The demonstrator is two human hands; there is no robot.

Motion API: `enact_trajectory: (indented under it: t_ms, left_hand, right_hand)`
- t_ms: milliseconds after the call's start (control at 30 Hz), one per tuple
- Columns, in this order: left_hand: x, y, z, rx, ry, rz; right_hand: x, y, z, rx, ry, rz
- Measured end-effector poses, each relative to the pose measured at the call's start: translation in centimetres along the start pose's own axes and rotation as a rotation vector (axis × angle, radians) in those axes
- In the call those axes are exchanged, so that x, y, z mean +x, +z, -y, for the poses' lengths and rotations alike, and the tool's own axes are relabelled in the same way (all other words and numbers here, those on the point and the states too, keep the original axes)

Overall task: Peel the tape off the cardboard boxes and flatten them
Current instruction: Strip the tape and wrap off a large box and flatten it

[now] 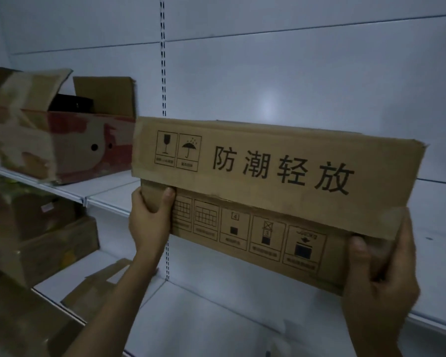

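A brown cardboard box (268,176) printed with black characters and handling symbols is held in the air, slanting down rightward. A second box (62,148), flaps open, sits at the upper shelf's (108,188) left end.

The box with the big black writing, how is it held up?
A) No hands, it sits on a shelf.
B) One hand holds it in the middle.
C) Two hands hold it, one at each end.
C: the left hand grips the left end of the box, and the right hand grips its right end.
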State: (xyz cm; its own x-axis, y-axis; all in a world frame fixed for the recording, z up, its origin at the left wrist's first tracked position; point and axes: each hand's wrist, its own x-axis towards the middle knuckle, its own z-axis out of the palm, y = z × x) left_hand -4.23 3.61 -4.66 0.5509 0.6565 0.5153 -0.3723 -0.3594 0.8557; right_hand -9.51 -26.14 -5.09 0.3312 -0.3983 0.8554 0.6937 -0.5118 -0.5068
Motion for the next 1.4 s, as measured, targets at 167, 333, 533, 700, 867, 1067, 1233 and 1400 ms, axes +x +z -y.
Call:
enact_trajectory:
  t_ms: [167,333,533,700,867,1067,1233,1400]
  left_hand:
    - [0.2,-0.1,0.5,-0.083,-0.014,0.028]
    - [0.7,-1.5,0.9,-0.162,0.057,0.198]
    - [2.6,-2.5,0.9,-0.278,0.154,0.379]
    - [3.3,-3.3,1.3,-0.442,0.119,0.534]
    - [4.9,-4.4,2.0,-0.876,-0.133,0.759]
    - [7.3,-6.3,2.8,-0.695,-0.084,1.045]
    - [7.7,-5.7,0.5,-0.251,0.110,1.001]
    - [4.5,-4.1,-1.9,-0.022,0.147,0.630]
  right_hand:
    - [-2.1,4.3,3.0,-0.565,-0.302,-0.231]
    - [-5.0,10.9,6.6,-0.689,-0.377,-0.007]
    - [-6.5,14.1,7.7,-0.846,-0.314,0.057]
    - [-6.1,11.9,8.4,-0.809,-0.503,-0.008]
    - [-5.7,10.7,10.8,-0.826,-0.569,-0.023]
    - [-9.7,10.2,11.2,-0.783,-0.529,0.031]
    - [-13.5,8.8,10.8,-0.846,-0.441,0.124]
    - [-16.1,9.3,12.3,-0.671,-0.060,0.175]
